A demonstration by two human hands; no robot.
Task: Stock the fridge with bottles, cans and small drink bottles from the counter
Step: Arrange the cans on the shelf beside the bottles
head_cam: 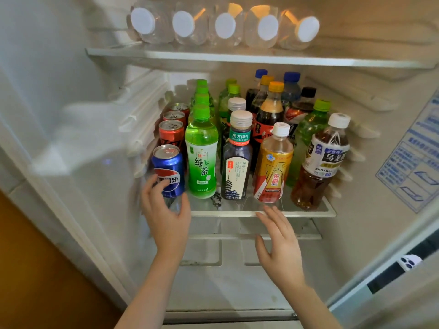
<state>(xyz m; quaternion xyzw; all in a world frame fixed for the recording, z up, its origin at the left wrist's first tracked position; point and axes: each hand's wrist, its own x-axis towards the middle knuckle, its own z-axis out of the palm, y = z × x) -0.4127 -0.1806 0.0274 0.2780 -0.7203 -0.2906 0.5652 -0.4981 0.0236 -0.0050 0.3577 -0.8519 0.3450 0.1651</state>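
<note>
L hand (166, 217) curled round blue can (169, 167) at front-left of fridge shelf (308, 213), R hand (280, 248) flat, fingers apart, holding nothing, just below yellow bottle (273, 167)

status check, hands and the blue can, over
Left hand grips blue can, standing at middle shelf front left. Right hand open, empty, below shelf edge. Green tea bottle close beside can.

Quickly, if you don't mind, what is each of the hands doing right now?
Left hand: holding the blue can.
Right hand: open, holding nothing.
</note>
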